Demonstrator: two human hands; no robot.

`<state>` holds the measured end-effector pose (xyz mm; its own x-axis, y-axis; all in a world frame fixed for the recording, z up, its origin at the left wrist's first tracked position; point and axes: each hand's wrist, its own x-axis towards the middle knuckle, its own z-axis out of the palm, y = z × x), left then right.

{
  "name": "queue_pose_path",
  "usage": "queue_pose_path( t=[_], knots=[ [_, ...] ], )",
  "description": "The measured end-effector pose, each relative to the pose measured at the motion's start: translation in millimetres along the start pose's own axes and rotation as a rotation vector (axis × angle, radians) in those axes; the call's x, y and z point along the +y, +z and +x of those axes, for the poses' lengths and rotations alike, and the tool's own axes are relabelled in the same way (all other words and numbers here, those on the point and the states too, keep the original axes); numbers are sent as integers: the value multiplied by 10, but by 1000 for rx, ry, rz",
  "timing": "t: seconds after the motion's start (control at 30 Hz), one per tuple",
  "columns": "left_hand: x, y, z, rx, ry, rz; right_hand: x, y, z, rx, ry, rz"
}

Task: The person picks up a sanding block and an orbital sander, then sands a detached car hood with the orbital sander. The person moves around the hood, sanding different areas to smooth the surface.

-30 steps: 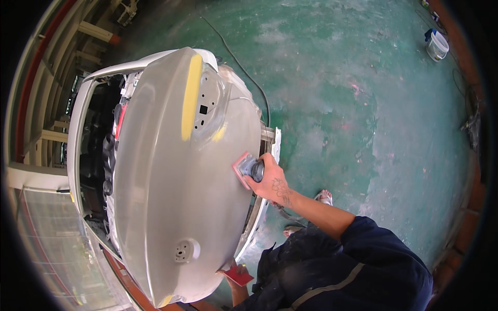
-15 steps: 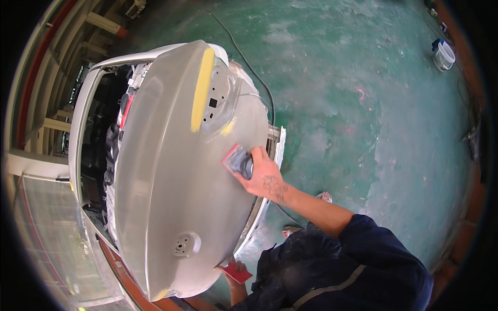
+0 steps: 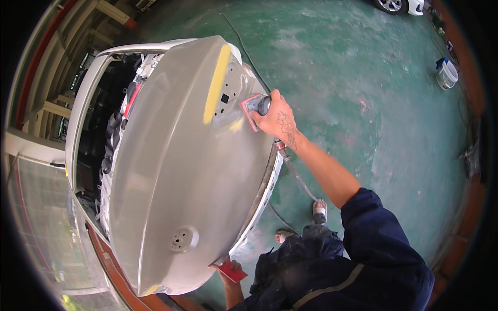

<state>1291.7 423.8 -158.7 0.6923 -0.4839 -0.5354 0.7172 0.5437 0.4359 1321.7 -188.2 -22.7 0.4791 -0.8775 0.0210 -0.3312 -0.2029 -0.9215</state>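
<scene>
My right hand (image 3: 277,114) is wrapped round an air sander (image 3: 258,105) with a reddish pad edge. The sander sits on the grey car panel (image 3: 187,155), at the right edge of the far recess with bolt holes (image 3: 228,90). A hose (image 3: 295,176) runs down from the sander's coupling, below my wrist. Close to the panel's near corner, my left hand (image 3: 234,266) grips a flat red sheet (image 3: 232,271), which looks like sandpaper. Part of that hand is hidden behind the sheet. A yellow filler strip (image 3: 217,83) lies left of the far recess, with a paler patch (image 3: 237,125) below it.
The panel belongs to a white car body (image 3: 78,119) with an open, dark gap (image 3: 98,129). Another hose (image 3: 244,49) crosses the green floor (image 3: 342,62). A white bucket (image 3: 446,76) stands at the right, and a white car's wheel (image 3: 391,5) shows at the top.
My right hand has carried the sander away from me, from the panel's middle to the far recess. The view has shifted slightly, bringing a car wheel in. The left hand still holds the red sheet.
</scene>
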Motion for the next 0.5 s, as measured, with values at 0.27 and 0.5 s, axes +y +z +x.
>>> queue_pose_path(
  t=[0.27,0.5],
  knots=[
    [22,-260,24,45,25,26,-219,23,184,8,-18,-51],
    [-46,-158,-5,92,38,-17,-257,87,102,50,6,-41]
  ],
)
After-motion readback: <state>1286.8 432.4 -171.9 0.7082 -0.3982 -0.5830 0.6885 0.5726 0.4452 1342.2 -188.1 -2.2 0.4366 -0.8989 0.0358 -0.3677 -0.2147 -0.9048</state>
